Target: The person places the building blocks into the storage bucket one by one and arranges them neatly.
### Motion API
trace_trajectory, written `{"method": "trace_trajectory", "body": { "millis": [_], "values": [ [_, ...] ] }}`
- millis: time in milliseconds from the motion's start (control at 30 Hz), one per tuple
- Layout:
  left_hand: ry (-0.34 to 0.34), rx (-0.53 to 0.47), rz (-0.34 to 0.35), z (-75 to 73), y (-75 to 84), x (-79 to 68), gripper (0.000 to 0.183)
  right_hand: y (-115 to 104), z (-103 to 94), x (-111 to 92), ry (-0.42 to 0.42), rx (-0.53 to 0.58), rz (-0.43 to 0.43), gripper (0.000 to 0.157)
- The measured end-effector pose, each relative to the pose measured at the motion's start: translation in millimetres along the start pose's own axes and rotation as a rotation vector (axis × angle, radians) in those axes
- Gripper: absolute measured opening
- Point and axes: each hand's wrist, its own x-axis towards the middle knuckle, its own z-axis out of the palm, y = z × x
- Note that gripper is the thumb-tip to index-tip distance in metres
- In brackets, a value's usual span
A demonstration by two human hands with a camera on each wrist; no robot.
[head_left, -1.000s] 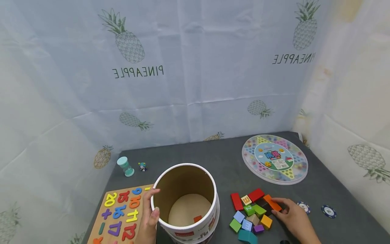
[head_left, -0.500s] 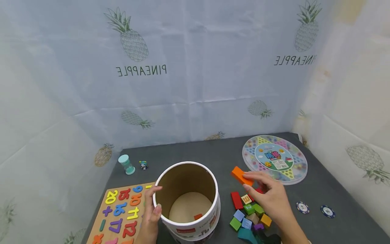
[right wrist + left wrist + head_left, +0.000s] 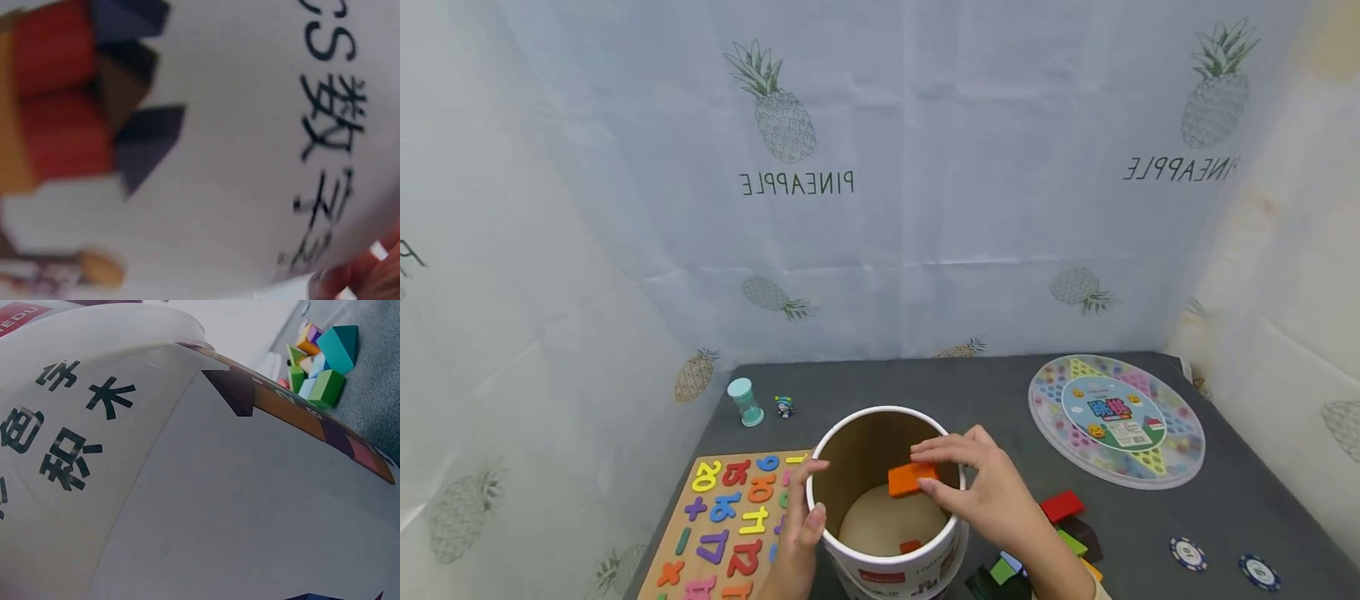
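A white cylindrical bucket (image 3: 880,570) stands at the table's front, its brown inside showing. My left hand (image 3: 795,527) grips its left rim, thumb outside and fingertips over the edge. Over the bucket's mouth my right hand (image 3: 988,490) pinches an orange block (image 3: 908,480) between thumb and fingers. On the bucket's floor lies a red-orange block (image 3: 910,547). Printed lettering on the bucket wall (image 3: 169,487) fills the left wrist view; the left hand is not seen there. Part of the right hand shows at the lower right corner of the right wrist view.
Loose coloured blocks, among them a red block (image 3: 1062,506), lie right of the bucket, partly behind the right forearm. A number board (image 3: 718,533) is at left. Farther off are an hourglass (image 3: 746,402), a figurine (image 3: 784,407), a round game board (image 3: 1116,421) and poker chips (image 3: 1187,553).
My right hand has lifted the orange block from the pile and carried it left over the bucket. The left hand stays on the rim. The head view has shifted.
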Motion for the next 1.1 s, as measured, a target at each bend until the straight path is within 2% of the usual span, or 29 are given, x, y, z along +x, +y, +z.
{"method": "trace_trajectory", "body": {
  "millis": [100,167,200,300,367,433,500,600,700,833,1100],
  "values": [
    [0.012,0.012,0.005,2.7,0.2,-0.5,0.045,10,-12.2,-14,0.073,0.048,-0.027,0.025],
    [0.018,0.012,0.019,3.1,1.2,-0.2,0.045,24,-24.7,-24,0.140,0.063,-0.005,0.021],
    [0.015,0.010,0.025,3.2,1.7,0.0,0.045,33,-32.3,-30,0.174,0.047,0.030,0.020],
    [0.009,0.001,0.035,3.0,2.9,1.1,0.046,69,-56.8,-52,0.229,-0.052,0.215,0.018],
    [0.011,0.006,0.030,2.5,3.5,1.6,0.045,97,-70.9,-68,0.210,-0.121,0.352,0.021],
    [0.015,0.016,0.022,1.8,3.8,1.9,0.045,123,-81.3,-82,0.153,-0.140,0.461,0.027],
    [0.017,0.021,0.017,1.5,3.6,2.3,0.044,146,-87.3,-95,0.072,-0.150,0.541,0.033],
    [0.004,0.006,0.012,2.3,2.3,2.2,0.044,168,-90.9,-114,-0.040,-0.180,0.600,0.038],
    [-0.004,0.001,0.013,1.6,1.8,1.6,0.045,178,-88.5,-124,-0.070,-0.243,0.598,0.041],
    [0.009,0.016,0.002,2.0,1.5,1.4,0.045,180,-86.3,-124,-0.034,-0.297,0.604,0.038],
    [0.014,0.021,-0.004,2.2,2.0,1.6,0.045,182,-84.0,-123,-0.029,-0.299,0.644,0.031]
  ]
}}
